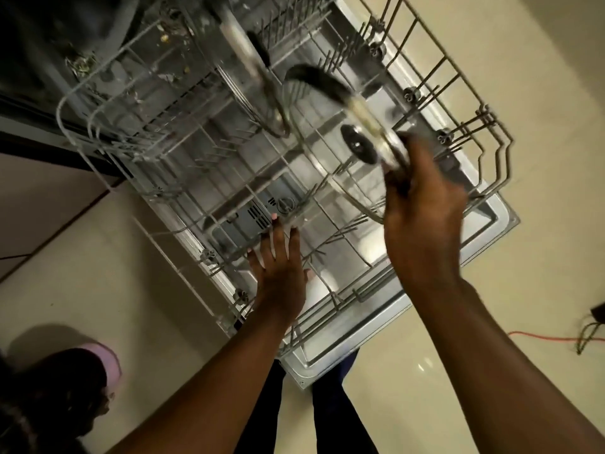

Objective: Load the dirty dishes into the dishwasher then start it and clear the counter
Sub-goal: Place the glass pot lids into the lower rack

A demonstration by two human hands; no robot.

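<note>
The dishwasher's lower wire rack point(468, 204) is pulled out over the open door point(370, 326). My right hand point(422, 217) grips the rim of a glass pot lid point(330, 152) with a black knob, tilted on edge among the tines at the rack's right middle. A second glass lid point(252, 73) leans further back, towards the machine. My left hand point(281, 273) reaches over the rack's near edge with its fingers straight, the fingertips at the wires. The picture is blurred by motion.
Food scraps lie in the back left part of the rack point(82, 63). The floor is pale tile point(458, 388). An orange cable point(550, 337) and dark wires lie at the right. Another person's head with a pink band point(98, 362) is at the lower left. My legs stand below the door.
</note>
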